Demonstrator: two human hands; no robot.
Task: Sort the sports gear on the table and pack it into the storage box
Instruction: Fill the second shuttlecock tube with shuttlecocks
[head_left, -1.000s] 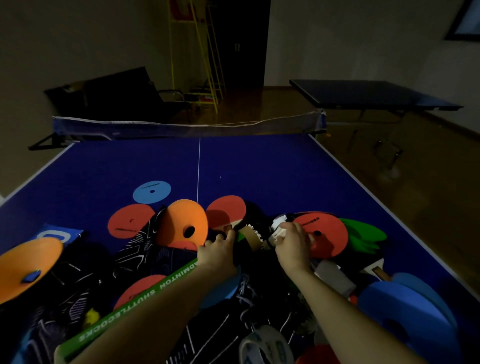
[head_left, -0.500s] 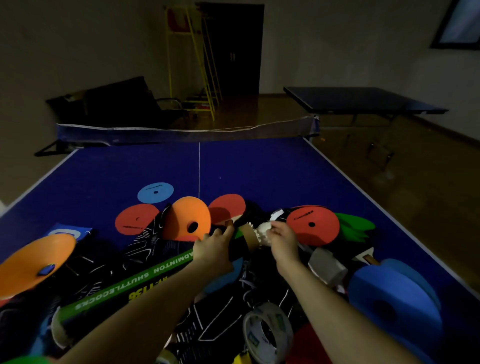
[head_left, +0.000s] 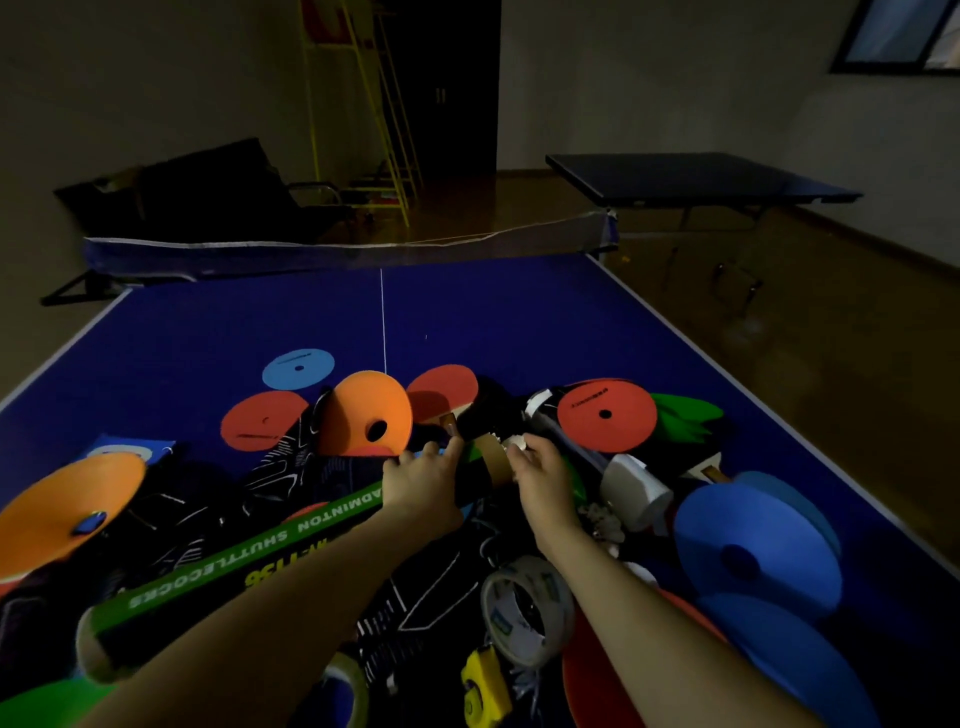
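Observation:
A long green and black shuttlecock tube (head_left: 244, 566) lies slantwise over a heap of gear on the blue table (head_left: 519, 322). My left hand (head_left: 421, 483) grips the tube near its open far end. My right hand (head_left: 543, 467) pinches a white shuttlecock (head_left: 514, 442) right at the tube's cardboard mouth. Flat marker discs lie around: orange (head_left: 371, 410), red (head_left: 605, 415), blue (head_left: 298, 368). No storage box is in view.
A tape roll (head_left: 524, 608) and a yellow tape measure (head_left: 480, 686) lie near my right forearm. Blue discs (head_left: 753, 551) pile at the right edge, a grey object (head_left: 636, 486) and a paddle handle (head_left: 711, 470) beside them. The net (head_left: 337, 249) crosses the far end.
The tube has slid toward me and to the left in my left hand. My right hand stays at its mouth with the shuttlecock. The camera has tilted down slightly.

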